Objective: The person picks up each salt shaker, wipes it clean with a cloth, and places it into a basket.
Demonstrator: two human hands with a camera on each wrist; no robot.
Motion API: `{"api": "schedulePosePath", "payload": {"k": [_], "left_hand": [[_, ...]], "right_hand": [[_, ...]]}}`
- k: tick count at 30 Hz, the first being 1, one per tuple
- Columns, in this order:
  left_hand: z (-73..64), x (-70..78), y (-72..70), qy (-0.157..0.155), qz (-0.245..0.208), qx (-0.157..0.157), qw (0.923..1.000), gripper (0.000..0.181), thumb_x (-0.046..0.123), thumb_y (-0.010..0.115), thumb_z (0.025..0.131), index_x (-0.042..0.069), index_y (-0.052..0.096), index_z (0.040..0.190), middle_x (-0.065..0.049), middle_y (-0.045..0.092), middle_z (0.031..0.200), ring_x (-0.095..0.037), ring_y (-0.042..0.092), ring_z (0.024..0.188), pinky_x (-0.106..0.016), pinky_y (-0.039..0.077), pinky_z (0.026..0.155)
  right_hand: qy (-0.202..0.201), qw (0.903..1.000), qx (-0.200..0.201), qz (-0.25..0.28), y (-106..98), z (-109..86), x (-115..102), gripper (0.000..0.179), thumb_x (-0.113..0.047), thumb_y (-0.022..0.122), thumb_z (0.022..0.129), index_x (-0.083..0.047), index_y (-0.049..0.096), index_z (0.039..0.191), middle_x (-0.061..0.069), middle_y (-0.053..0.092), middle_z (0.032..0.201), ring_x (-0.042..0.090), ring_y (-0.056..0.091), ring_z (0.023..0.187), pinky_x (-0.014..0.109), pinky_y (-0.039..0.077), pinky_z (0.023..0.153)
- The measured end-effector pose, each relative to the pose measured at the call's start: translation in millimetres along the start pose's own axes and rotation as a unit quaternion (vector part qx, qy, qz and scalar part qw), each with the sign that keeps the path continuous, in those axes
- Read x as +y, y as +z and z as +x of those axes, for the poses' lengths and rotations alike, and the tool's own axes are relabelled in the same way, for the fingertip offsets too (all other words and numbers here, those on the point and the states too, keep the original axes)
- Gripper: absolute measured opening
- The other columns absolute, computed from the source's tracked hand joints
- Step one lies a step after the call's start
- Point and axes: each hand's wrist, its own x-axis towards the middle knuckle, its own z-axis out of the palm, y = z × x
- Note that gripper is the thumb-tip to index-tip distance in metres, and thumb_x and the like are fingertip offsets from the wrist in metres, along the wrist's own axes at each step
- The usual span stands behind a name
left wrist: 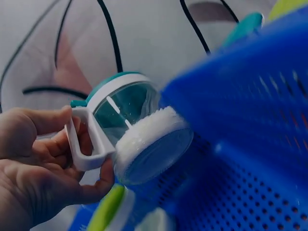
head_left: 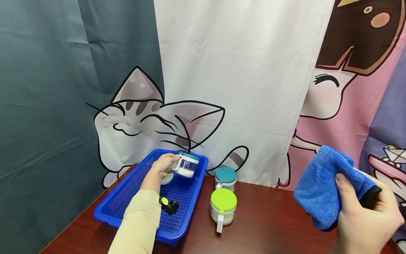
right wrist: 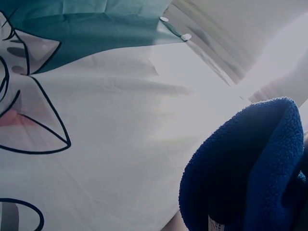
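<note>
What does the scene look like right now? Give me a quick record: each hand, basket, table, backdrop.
Left hand: holds a teal-lidded jar at its white handle
Jar pose: tilted, white contents low inside; whether it touches the basket is unclear
Right hand: grips a blue cloth, away from the jars
Basket: blue, perforated; inside, a green-lidded container, partly hidden
Table: right of the basket, a lime-topped jar in front of a teal-topped jar
Backdrop: fabric with a printed cat

Left hand (head_left: 165, 165) with jar (head_left: 186, 166) at blue basket (head_left: 196, 203), right hand (head_left: 364, 211) with cloth (head_left: 325, 187)
</note>
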Motion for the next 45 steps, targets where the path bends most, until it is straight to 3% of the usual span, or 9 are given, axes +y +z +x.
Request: {"api": "schedulePosePath", "payload": {"k": [7, 12, 16, 20, 24, 36, 40, 42, 45], "left_hand": [[4.3, -22.2, 0.4, -0.062, 0.013, -0.007, 0.9980, 0.042, 0.016, 0.051, 0.090, -0.008, 0.045, 0.124, -0.025, 0.044, 0.123, -0.028, 0.051, 0.100, -0.040, 0.050, 0.077], [1.7, -27.6, -1.1, -0.077, 0.035, -0.008, 0.9964, 0.048, 0.017, 0.052, 0.086, -0.007, 0.044, 0.126, -0.028, 0.042, 0.130, -0.034, 0.049, 0.109, -0.045, 0.048, 0.082], [-2.7, -26.9, -2.6, -0.081, 0.091, -0.038, 0.9918, 0.045, 0.018, 0.051, 0.086, -0.008, 0.048, 0.122, -0.029, 0.044, 0.129, -0.038, 0.047, 0.114, -0.048, 0.049, 0.079], [-6.1, -23.4, -3.0, -0.090, 0.175, -0.065, 0.9783, 0.039, 0.016, 0.049, 0.085, -0.008, 0.053, 0.117, -0.023, 0.053, 0.116, -0.039, 0.046, 0.114, -0.055, 0.048, 0.076], [-5.2, -21.8, -3.1, -0.101, 0.256, -0.069, 0.9588, 0.024, 0.014, 0.049, 0.087, -0.004, 0.056, 0.102, -0.012, 0.054, 0.089, -0.032, 0.052, 0.098, -0.054, 0.047, 0.079], [1.1, -19.4, -2.8, -0.086, 0.383, -0.059, 0.9177, 0.012, 0.004, 0.050, 0.088, 0.000, 0.056, 0.079, -0.003, 0.046, 0.058, -0.020, 0.048, 0.064, -0.044, 0.051, 0.068], [-2.9, -11.0, 0.3, -0.057, 0.426, -0.042, 0.9020, 0.016, 0.004, 0.048, 0.088, -0.007, 0.059, 0.091, -0.010, 0.056, 0.073, -0.022, 0.051, 0.069, -0.038, 0.049, 0.067], [-7.6, -0.2, 2.6, -0.033, 0.443, -0.023, 0.8955, 0.027, 0.004, 0.046, 0.089, -0.011, 0.056, 0.109, -0.020, 0.059, 0.095, -0.029, 0.056, 0.088, -0.041, 0.047, 0.079], [-17.5, 22.8, 8.6, 0.005, 0.451, 0.024, 0.8922, 0.042, 0.009, 0.044, 0.090, -0.010, 0.044, 0.127, -0.029, 0.046, 0.126, -0.042, 0.042, 0.117, -0.051, 0.036, 0.095]], "right_hand": [[0.009, 0.9984, -0.002, 0.055, -2, 0.9, -1, 0.031, 0.009, 0.078, 0.066, 0.009, 0.067, 0.095, 0.011, 0.066, 0.089, 0.018, 0.061, 0.081, 0.019, 0.047, 0.070], [0.011, 0.9984, -0.004, 0.055, -2, 0.7, -1, 0.031, 0.009, 0.078, 0.065, 0.009, 0.067, 0.095, 0.011, 0.066, 0.088, 0.017, 0.061, 0.080, 0.019, 0.047, 0.069], [0.009, 0.9988, -0.005, 0.048, -1, -0.6, -1, 0.032, 0.008, 0.078, 0.066, 0.009, 0.067, 0.096, 0.011, 0.066, 0.089, 0.018, 0.061, 0.079, 0.018, 0.048, 0.068], [0.003, 0.9993, -0.008, 0.035, -1, -0.9, -1, 0.032, 0.007, 0.078, 0.066, 0.008, 0.067, 0.096, 0.011, 0.066, 0.090, 0.018, 0.061, 0.079, 0.018, 0.048, 0.068], [-0.003, 0.9995, -0.008, 0.032, 0, -0.6, -1, 0.032, 0.007, 0.078, 0.066, 0.010, 0.067, 0.096, 0.011, 0.066, 0.089, 0.018, 0.061, 0.079, 0.018, 0.048, 0.068], [0.020, 0.9939, -0.008, 0.109, 2, 2.2, 0, 0.036, 0.012, 0.079, 0.061, 0.013, 0.066, 0.095, 0.013, 0.067, 0.086, 0.016, 0.061, 0.073, 0.019, 0.047, 0.065], [0.024, 0.9950, -0.007, 0.097, 0, 3.2, 1, 0.035, 0.011, 0.079, 0.062, 0.011, 0.067, 0.095, 0.011, 0.067, 0.087, 0.015, 0.060, 0.073, 0.018, 0.047, 0.064], [0.028, 0.9951, -0.008, 0.094, -1, 3.6, 1, 0.035, 0.010, 0.079, 0.062, 0.010, 0.067, 0.095, 0.010, 0.067, 0.086, 0.015, 0.060, 0.072, 0.017, 0.047, 0.062], [0.035, 0.9944, -0.010, 0.100, -1, 3.8, 1, 0.035, 0.010, 0.079, 0.062, 0.010, 0.067, 0.095, 0.010, 0.066, 0.086, 0.015, 0.060, 0.071, 0.015, 0.047, 0.059]]}}
